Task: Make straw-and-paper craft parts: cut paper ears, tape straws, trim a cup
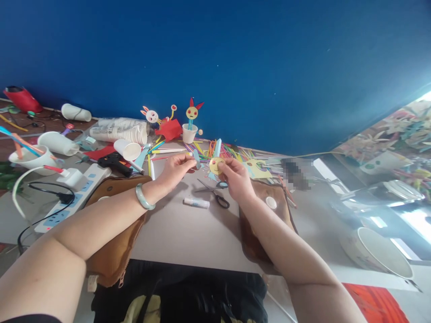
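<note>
My right hand (235,177) pinches a round yellow paper face (214,165) with a pale blue ear (218,146) sticking up from it. My left hand (177,169), a green bangle on its wrist, pinches a small pale blue paper piece (197,159) right beside the face's left edge. Both hands are held above the grey table (188,229). Below them lie scissors (215,193) and a white glue stick (196,203).
Coloured paper strips (235,157) lie behind the hands. A white cup with a yellow face puppet (190,125), stacked paper cups (117,130), a black glue gun (114,162) and a power strip (72,197) sit to the left. A bowl (380,255) is at the right.
</note>
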Tool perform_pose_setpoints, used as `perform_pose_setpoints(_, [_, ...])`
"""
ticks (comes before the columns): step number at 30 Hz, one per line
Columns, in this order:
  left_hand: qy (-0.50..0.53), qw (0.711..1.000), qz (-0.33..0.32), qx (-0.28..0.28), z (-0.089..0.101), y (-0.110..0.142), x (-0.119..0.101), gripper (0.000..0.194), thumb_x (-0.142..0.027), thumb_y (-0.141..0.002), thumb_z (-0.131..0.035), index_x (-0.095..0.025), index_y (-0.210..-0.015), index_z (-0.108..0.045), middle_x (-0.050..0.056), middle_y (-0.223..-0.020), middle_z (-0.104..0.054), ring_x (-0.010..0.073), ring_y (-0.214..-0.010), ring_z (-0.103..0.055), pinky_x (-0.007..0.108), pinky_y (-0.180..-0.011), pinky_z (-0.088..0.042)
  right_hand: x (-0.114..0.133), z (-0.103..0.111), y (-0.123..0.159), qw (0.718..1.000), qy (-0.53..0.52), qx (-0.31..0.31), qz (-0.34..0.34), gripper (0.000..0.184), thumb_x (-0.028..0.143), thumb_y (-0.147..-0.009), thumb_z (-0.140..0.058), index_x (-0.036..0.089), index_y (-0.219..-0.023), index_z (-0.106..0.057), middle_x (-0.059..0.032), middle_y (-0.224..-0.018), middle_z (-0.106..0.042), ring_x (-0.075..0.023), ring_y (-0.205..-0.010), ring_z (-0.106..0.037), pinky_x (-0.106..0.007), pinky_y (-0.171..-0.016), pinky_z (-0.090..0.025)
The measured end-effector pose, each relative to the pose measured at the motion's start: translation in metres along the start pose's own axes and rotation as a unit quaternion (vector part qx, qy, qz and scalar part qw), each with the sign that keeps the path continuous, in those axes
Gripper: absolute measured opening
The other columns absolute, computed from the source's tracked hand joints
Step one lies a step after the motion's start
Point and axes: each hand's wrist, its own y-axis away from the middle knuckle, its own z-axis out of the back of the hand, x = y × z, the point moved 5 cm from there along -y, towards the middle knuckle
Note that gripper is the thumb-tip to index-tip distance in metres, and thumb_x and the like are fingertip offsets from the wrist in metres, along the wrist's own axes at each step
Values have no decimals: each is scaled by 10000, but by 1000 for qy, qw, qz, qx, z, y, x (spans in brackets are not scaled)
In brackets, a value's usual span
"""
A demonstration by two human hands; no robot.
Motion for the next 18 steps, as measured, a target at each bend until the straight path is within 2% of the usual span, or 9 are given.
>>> perform_pose_setpoints(4, [29, 998, -11, 47, -6, -2, 4, 136, -324, -733, -703, -192, -711, -679, -1, -778, -654, 147, -796, -609, 290, -782, -486, -11, -5, 5, 999, 36, -26, 17, 357, 475, -700, -809, 205, -788, -593, 44, -605, -612, -80, -479, -502, -221, -473, -394])
perform_pose_setpoints(7, [31, 993, -4, 112, -13, -2, 9, 138, -321, -727, -717, -189, -699, -689, -1, -792, -658, 146, -807, -589, 293, -796, -469, -17, -10, 6, 999, 42, 2, 14, 379, 501, -706, -804, 207, -770, -575, 46, -588, -613, -82, -459, -508, -220, -454, -402])
perform_pose_setpoints(9, [31, 990, 13, 134, -16, 0, 12, 136, -320, -710, -739, -187, -721, -710, -2, -776, -664, 144, -793, -591, 295, -798, -468, -21, -13, 8, 998, 41, 36, 2, 407, 531, -703, -806, 207, -767, -567, 46, -571, -609, -88, -455, -519, -221, -447, -410])
perform_pose_setpoints(13, [-9, 991, 30, 128, -17, 3, 16, 149, -321, -707, -753, -178, -744, -728, 2, -743, -681, 144, -769, -610, 295, -795, -476, -28, -19, 13, 996, 14, 89, -24, 465, 566, -684, -822, 210, -786, -541, 54, -563, -610, -94, -452, -552, -217, -457, -435])
perform_pose_setpoints(18, [-85, 991, -11, 100, -11, 0, 15, 166, -341, -743, -733, -176, -755, -736, 22, -737, -717, 158, -730, -638, 288, -722, -494, -31, -21, 15, 991, -7, 128, -40, 485, 588, -702, -805, 213, -836, -528, 46, -582, -640, -120, -502, -613, -225, -492, -461])
